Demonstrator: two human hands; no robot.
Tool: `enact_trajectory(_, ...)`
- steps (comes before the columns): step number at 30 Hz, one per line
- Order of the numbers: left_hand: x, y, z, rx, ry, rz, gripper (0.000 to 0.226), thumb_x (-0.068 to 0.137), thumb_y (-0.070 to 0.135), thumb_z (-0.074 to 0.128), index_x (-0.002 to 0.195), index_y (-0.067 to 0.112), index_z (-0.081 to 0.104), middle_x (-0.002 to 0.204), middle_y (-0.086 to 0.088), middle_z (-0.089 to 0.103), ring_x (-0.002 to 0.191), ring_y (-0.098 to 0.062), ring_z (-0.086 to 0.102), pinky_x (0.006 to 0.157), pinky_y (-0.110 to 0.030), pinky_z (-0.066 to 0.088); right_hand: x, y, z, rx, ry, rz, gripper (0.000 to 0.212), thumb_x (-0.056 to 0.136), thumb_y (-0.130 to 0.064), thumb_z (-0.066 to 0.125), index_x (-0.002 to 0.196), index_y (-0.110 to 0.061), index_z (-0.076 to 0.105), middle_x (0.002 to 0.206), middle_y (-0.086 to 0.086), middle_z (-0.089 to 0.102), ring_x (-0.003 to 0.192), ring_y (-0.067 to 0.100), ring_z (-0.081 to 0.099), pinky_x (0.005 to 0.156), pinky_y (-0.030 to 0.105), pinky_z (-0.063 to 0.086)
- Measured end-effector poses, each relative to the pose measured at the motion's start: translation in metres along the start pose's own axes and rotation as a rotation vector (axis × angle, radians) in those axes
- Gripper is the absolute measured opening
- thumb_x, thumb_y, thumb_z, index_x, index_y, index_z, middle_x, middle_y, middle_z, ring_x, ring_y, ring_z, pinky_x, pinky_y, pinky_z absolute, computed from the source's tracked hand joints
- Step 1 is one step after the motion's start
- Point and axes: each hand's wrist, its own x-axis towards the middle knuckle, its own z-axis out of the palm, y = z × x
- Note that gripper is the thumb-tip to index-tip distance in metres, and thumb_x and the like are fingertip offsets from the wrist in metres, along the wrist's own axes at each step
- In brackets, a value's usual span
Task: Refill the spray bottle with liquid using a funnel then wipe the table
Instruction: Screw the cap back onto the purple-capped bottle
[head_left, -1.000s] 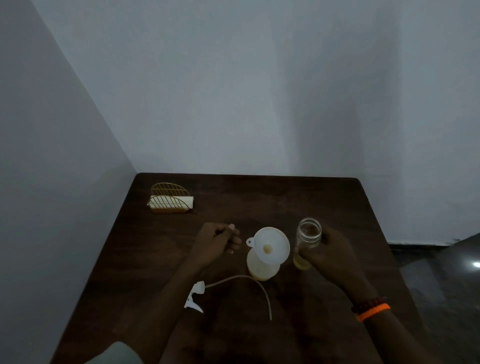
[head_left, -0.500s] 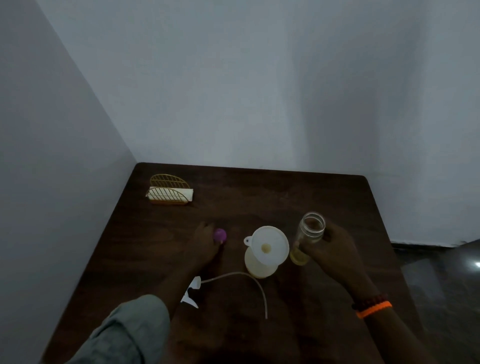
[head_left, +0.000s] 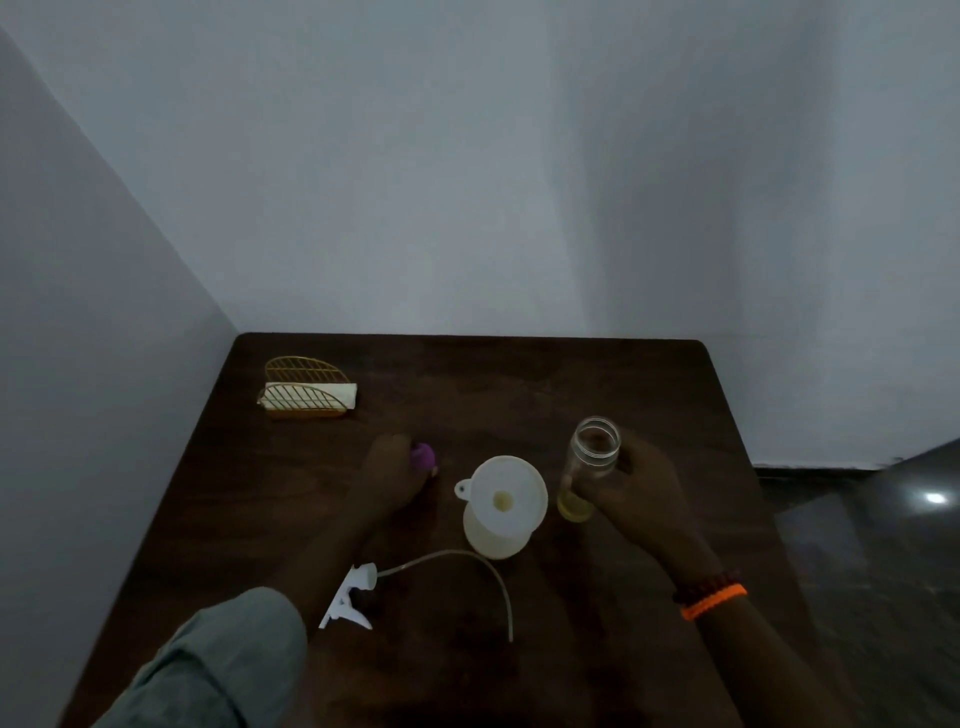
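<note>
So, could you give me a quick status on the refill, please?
Right hand gripping open jar, upright. Left hand at purple cap. Funnel seated in bottle. Nothing blocking.

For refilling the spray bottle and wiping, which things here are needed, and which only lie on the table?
Needed:
funnel on the spray bottle
jar of yellow liquid in the right hand
sprayer head with tube
napkins in the wire holder

Only lying there:
purple cap at the left hand

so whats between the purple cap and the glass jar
In the head view, the white funnel sits there, resting in the spray bottle. The left hand touches the purple cap; the right hand holds the glass jar.
</note>
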Motion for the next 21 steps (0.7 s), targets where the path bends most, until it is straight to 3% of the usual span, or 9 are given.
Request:
enact_trajectory(3,-0.002,0.032,-0.028,-0.107,0.075,0.128,0.044,0.084,0.034,0.077,0.122,0.018,0.062,0.111,0.001,0.064,0.105,-0.015,0.063,0.084,-0.027,0.053,0.0,-0.001,-0.001,-0.016,0.002,-0.012,0.038,0.07,-0.026,0.085,0.105,-0.028,0.07,0.099,-0.01,0.073,0.094,0.0,0.067,0.085,0.031,0.056)
enact_trajectory(6,-0.01,0.08,-0.062,-0.228,0.179,0.297,0.062,0.078,0.036,0.082,0.132,0.016,0.06,0.122,0.0,0.067,0.107,-0.01,0.063,0.09,-0.021,0.052,0.0,-0.004,-0.003,0.005,0.012,-0.007,0.039,0.069,-0.025,0.084,0.105,-0.029,0.069,0.1,-0.009,0.073,0.095,0.001,0.067,0.087,0.036,0.058)
enact_trajectory(9,-0.027,0.126,-0.089,-0.303,0.192,0.492,0.056,0.076,0.044,0.081,0.125,0.023,0.064,0.115,0.009,0.069,0.096,0.002,0.063,0.076,-0.005,0.047,0.001,-0.009,-0.006,0.002,0.018,-0.03,0.041,0.069,-0.025,0.084,0.107,-0.03,0.069,0.103,-0.009,0.072,0.098,0.003,0.067,0.089,0.039,0.057)
enact_trajectory(15,-0.058,0.189,-0.097,-0.234,0.134,0.783,0.053,0.077,0.042,0.081,0.121,0.014,0.069,0.109,-0.001,0.072,0.095,-0.008,0.065,0.082,-0.018,0.053,0.003,-0.016,-0.013,0.017,-0.002,-0.037,0.043,0.073,-0.021,0.083,0.113,-0.023,0.067,0.104,-0.004,0.072,0.098,0.008,0.068,0.09,0.044,0.056)
enact_trajectory(21,-0.055,0.201,-0.076,-0.075,0.061,0.837,0.061,0.077,0.047,0.08,0.128,0.016,0.064,0.116,-0.001,0.065,0.103,-0.012,0.059,0.088,-0.026,0.052,0.001,-0.023,-0.017,0.019,0.008,-0.057,0.04,0.075,-0.017,0.083,0.11,-0.017,0.066,0.1,-0.001,0.072,0.093,0.012,0.068,0.087,0.045,0.057)
